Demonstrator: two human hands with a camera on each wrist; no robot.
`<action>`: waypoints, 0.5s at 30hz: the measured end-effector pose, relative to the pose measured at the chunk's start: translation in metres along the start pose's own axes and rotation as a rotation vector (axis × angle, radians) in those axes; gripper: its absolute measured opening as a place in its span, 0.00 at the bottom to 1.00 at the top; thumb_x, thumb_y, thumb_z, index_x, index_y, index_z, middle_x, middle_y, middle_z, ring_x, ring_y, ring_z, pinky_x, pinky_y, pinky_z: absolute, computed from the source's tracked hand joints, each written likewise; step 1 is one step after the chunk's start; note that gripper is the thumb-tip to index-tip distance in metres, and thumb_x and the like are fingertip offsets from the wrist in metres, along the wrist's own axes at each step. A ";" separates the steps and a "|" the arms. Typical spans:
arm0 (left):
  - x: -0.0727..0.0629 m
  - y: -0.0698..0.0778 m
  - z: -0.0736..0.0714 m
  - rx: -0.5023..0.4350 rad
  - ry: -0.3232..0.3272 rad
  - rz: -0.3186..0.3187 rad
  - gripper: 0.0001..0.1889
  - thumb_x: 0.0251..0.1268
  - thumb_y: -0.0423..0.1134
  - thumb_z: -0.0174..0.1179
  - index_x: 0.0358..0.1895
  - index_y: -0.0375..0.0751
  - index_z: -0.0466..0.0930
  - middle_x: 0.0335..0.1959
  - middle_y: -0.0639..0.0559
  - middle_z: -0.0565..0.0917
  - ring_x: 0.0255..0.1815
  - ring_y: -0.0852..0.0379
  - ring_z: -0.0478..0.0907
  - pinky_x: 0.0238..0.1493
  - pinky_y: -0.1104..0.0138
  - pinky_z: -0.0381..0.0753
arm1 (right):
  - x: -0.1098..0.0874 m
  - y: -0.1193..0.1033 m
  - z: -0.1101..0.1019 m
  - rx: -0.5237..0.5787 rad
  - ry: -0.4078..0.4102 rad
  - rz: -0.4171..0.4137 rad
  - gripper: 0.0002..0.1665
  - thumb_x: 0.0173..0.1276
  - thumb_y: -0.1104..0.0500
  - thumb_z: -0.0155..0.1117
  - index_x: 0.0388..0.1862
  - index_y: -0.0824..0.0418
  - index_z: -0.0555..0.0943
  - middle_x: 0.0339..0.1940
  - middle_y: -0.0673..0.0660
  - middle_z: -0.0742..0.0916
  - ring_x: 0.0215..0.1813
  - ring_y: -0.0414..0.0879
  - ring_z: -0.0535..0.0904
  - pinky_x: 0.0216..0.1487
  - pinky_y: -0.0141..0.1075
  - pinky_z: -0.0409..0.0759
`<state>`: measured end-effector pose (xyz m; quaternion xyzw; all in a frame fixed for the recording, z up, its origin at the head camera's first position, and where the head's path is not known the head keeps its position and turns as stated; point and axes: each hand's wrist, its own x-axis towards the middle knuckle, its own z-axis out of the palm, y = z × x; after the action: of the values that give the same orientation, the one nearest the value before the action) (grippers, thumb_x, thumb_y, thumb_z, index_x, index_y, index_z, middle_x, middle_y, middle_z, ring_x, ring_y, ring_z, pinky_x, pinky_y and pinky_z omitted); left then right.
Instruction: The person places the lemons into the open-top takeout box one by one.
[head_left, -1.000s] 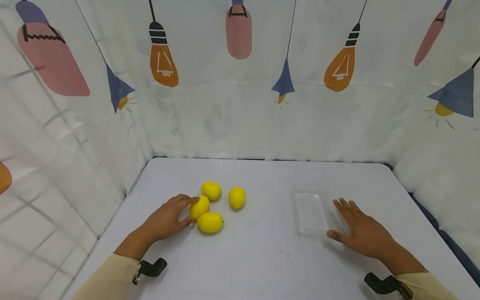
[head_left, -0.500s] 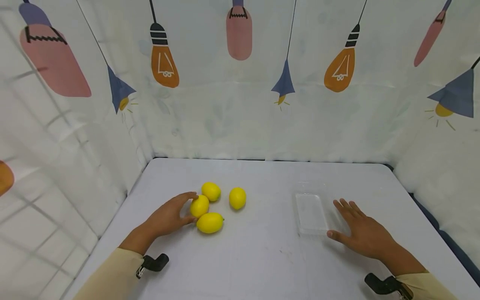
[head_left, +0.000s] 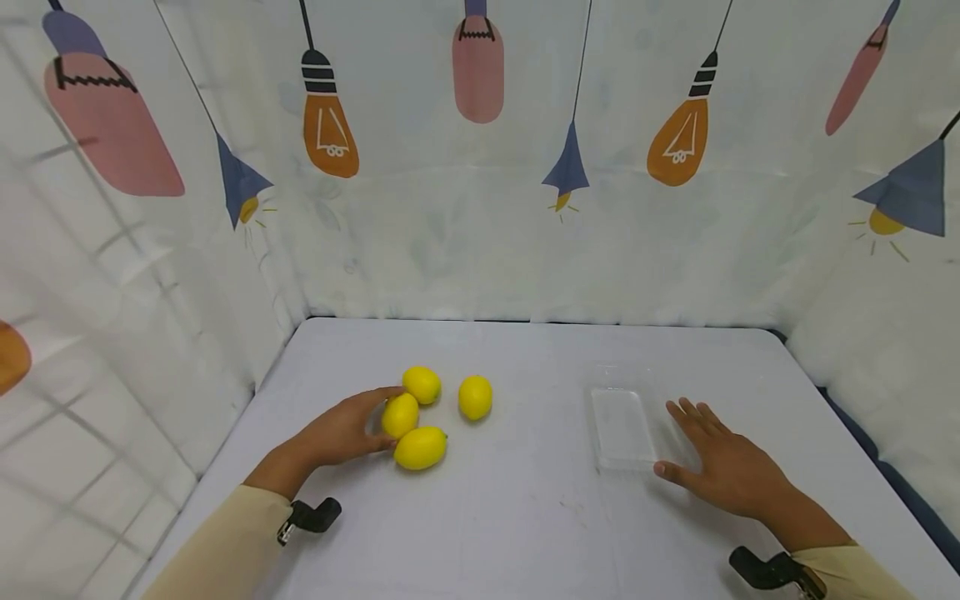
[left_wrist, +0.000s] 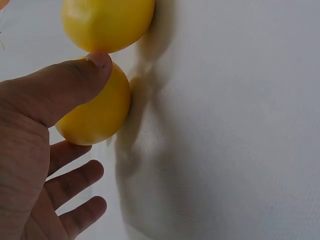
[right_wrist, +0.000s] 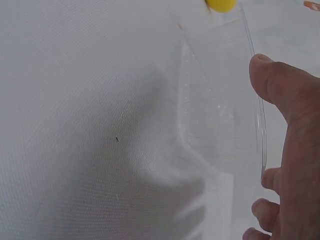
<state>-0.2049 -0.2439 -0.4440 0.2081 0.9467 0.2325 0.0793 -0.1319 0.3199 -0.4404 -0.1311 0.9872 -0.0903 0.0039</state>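
Note:
My left hand (head_left: 347, 429) has its thumb and forefinger around a yellow lemon (head_left: 400, 415), the leftmost in a loose cluster. In the left wrist view the thumb lies across that lemon (left_wrist: 97, 115), its tip right at a second lemon (left_wrist: 107, 22); the other fingers spread below. One lemon (head_left: 421, 448) lies in front of the held one, another (head_left: 422, 384) behind it, and a third (head_left: 475, 397) a little to the right. My right hand (head_left: 731, 467) is spread beside a clear plastic container (head_left: 622, 427), thumb at its rim in the right wrist view.
The white table (head_left: 525, 525) carries the lemons at left and the container at right, with bare surface between them. White curtains (head_left: 465, 233) printed with lamps and bulbs hang behind the table and along both sides.
My left hand has shifted slightly right, with its thumb and forefinger farther around the leftmost lemon. The right hand and the container have stayed in place.

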 end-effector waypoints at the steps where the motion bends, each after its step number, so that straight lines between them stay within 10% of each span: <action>1: 0.000 0.000 0.000 -0.003 0.003 0.001 0.44 0.59 0.48 0.76 0.77 0.44 0.66 0.75 0.44 0.70 0.75 0.40 0.65 0.72 0.42 0.64 | 0.000 0.000 0.000 -0.002 0.000 0.001 0.59 0.66 0.26 0.61 0.82 0.63 0.59 0.79 0.70 0.64 0.77 0.72 0.58 0.60 0.71 0.70; 15: -0.007 0.009 -0.015 -0.042 0.119 -0.016 0.43 0.58 0.48 0.76 0.76 0.44 0.67 0.74 0.46 0.71 0.73 0.41 0.67 0.71 0.40 0.66 | 0.001 0.003 0.001 -0.003 0.014 -0.005 0.59 0.67 0.27 0.61 0.81 0.64 0.59 0.79 0.70 0.65 0.77 0.71 0.59 0.61 0.69 0.71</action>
<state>-0.1992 -0.2455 -0.4258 0.1848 0.9463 0.2636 0.0290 -0.1331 0.3224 -0.4416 -0.1330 0.9870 -0.0898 -0.0034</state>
